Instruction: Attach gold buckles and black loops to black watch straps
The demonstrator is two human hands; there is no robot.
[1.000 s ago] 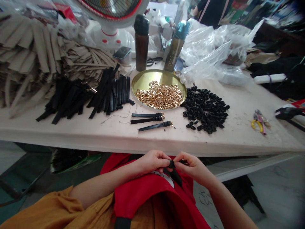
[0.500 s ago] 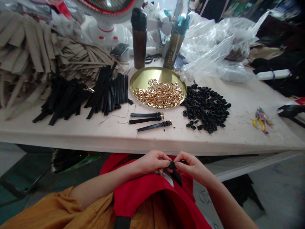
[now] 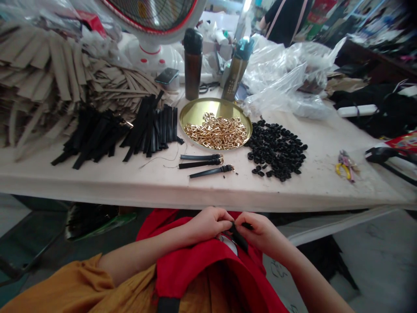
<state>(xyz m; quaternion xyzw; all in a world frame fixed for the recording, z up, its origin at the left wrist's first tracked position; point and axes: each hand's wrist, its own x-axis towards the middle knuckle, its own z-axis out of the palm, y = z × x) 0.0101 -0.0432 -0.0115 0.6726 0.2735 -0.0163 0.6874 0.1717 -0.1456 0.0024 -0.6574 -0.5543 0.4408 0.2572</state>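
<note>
Above my lap, just in front of the table edge, my left hand (image 3: 213,224) and my right hand (image 3: 258,229) meet with fingertips almost touching. Both pinch a small black strap piece (image 3: 233,228); the fingers cover most of it, so its full shape is hidden. On the table ahead lie three black straps with gold buckles (image 3: 211,171). Behind them a round gold tray (image 3: 187,108) holds a heap of small gold buckles (image 3: 220,132). To its right spreads a pile of small black loops (image 3: 278,150).
Bundles of black straps (image 3: 159,126) and beige strips (image 3: 58,69) lie at the left. Yellow-handled pliers (image 3: 343,167) rest at the right. Behind the tray stand a dark bottle (image 3: 193,65), a fan (image 3: 153,17) and plastic bags (image 3: 276,74). A person (image 3: 285,19) is at the back.
The camera view has tilted and shifted slightly. My hands stay together at the black piece, with the right fingers turned a little and closed more over it.
</note>
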